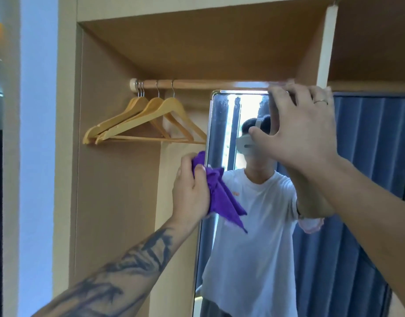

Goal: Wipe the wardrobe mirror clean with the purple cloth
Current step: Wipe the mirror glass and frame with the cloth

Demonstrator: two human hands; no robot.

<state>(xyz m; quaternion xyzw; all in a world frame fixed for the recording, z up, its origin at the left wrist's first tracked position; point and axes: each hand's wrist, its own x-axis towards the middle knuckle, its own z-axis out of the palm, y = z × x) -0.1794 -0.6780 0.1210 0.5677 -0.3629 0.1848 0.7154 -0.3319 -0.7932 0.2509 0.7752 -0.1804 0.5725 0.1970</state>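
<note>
The wardrobe mirror [222, 124] stands upright in a thin light frame, right of the open wardrobe bay. It reflects a person in a white shirt and blue curtains. My left hand [190, 191] grips a bunched purple cloth [219, 195] at the mirror's left edge, about mid-height in view; the cloth hangs down over the glass. My right hand [304, 129] is raised at the mirror's top, fingers spread and curled over the upper frame, thumb against the glass. It hides part of the top edge.
A wooden rail [197, 84] runs just above the mirror, with several wooden hangers [149, 120] bunched at its left end. The wardrobe's side panel [110, 179] is on the left, its ceiling [197, 46] overhead. A white post [327, 42] rises at the right.
</note>
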